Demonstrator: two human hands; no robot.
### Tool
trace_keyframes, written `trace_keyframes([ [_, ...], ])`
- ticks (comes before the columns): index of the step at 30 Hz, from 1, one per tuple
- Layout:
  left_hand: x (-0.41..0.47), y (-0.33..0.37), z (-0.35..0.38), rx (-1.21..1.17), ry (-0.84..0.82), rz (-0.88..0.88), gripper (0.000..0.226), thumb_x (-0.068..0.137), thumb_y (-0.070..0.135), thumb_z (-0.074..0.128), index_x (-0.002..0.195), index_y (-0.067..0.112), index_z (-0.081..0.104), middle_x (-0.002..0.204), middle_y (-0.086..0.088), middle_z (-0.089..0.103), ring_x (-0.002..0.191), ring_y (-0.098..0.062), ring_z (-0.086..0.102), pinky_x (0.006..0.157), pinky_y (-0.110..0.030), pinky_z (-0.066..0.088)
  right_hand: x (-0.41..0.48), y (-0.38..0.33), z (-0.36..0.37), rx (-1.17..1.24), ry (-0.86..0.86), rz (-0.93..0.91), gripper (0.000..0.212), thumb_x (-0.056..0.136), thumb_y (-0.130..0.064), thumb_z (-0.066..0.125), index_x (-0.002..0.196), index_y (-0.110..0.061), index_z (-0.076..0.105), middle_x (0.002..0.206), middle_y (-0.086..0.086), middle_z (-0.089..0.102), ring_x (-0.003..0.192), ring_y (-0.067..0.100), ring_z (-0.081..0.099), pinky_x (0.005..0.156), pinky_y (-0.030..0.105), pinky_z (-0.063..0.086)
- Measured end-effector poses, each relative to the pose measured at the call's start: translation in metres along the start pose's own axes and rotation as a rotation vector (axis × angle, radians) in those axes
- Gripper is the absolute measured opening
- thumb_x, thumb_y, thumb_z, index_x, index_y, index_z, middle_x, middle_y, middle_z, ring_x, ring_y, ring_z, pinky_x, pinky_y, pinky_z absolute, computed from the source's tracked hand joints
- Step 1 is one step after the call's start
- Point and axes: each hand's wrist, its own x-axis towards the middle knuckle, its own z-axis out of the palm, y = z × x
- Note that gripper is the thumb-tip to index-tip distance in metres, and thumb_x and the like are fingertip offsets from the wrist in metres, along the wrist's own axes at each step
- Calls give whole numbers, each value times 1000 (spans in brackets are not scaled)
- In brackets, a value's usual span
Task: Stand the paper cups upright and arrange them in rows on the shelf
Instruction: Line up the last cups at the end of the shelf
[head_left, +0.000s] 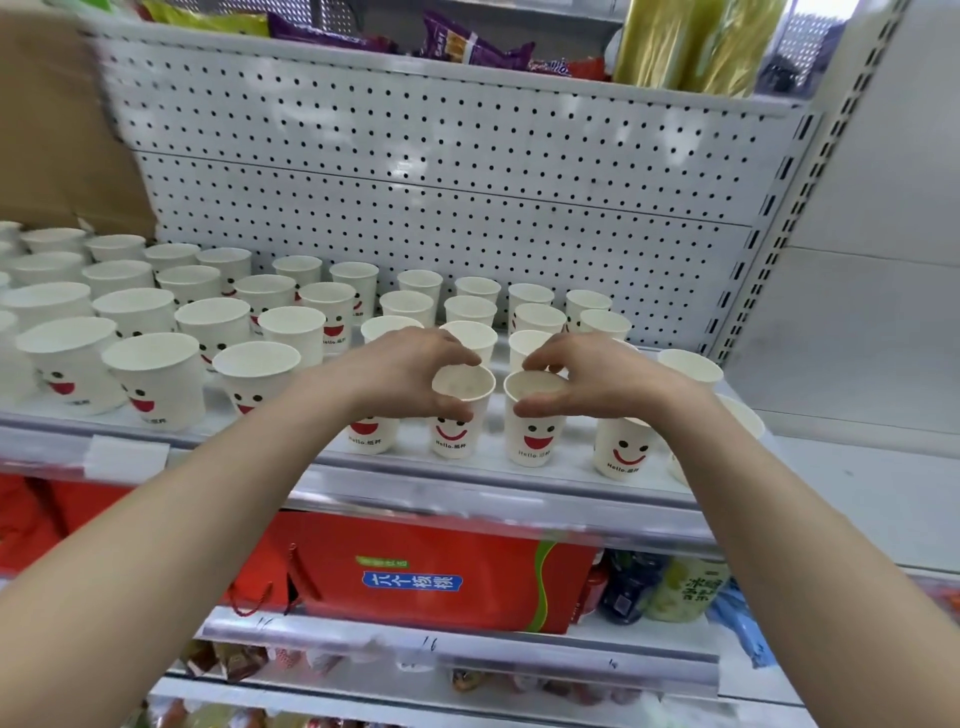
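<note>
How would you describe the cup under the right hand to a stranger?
Find the white shelf of smiley cups. In its front row, two cups are held at the rim. Take the right cup: its red mouth is filled in, its held neighbour's only an outline.

Two bare forearms reached in from bottom corners, no sleeves visible. Left hand (402, 371) and right hand (597, 379) were bare: no gloves, rings, watch or wristbands seen. Fingers (457, 353) slender, nails short, unpainted.
</note>
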Motion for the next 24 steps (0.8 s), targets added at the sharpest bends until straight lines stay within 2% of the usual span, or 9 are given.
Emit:
trace_keyframes([
  [5, -16, -4, -17, -21, 79, -2, 79, 72, 61, 69, 140, 33, 43, 146, 14, 40, 132, -10, 37, 107, -31, 33, 2, -3, -4, 26, 32, -31, 68, 75, -64, 66, 130, -24, 58, 133, -6, 56, 117, 15, 52, 96, 34, 45],
  [9, -39, -29, -32, 0, 95, -99, 77, 72, 61, 69, 139, 34, 44, 146, 11, 40, 132, -12, 38, 108, -32, 33, 14, -19, -6, 41, 95, -107, 72, 76, -65, 65, 135, -25, 55, 137, -7, 54, 123, 13, 49, 100, 33, 43],
  [14, -50, -44, -20, 41, 44, -165, 80, 72, 64, 67, 140, 31, 43, 145, 10, 42, 130, -13, 40, 104, -30, 33, 30, -39, 2, 2, 47, -145, 82, 73, -70, 64, 139, -24, 49, 143, -6, 48, 130, 14, 44, 101, 32, 40],
  [17, -48, -46, -11, 39, 71, -163, 77, 74, 60, 68, 140, 28, 43, 142, 7, 45, 129, -15, 42, 103, -31, 35, 36, -45, 6, -1, 14, -151, 84, 72, -71, 65, 139, -22, 50, 142, -5, 49, 128, 16, 46, 102, 36, 41],
  [21, -48, -51, -5, 36, 100, -167, 71, 76, 55, 68, 138, 28, 45, 139, 7, 49, 125, -16, 45, 102, -36, 39, 40, -50, 9, -42, 7, -160, 69, 75, -67, 64, 121, -16, 61, 124, 1, 59, 112, 21, 53, 94, 41, 46],
  [24, -50, -51, -5, 34, 122, -158, 68, 76, 50, 69, 136, 27, 49, 137, 6, 50, 124, -16, 45, 102, -36, 39, 42, -53, 10, -42, 0, -174, 62, 75, -64, 65, 115, -17, 63, 116, 1, 60, 105, 21, 54, 91, 43, 47],
])
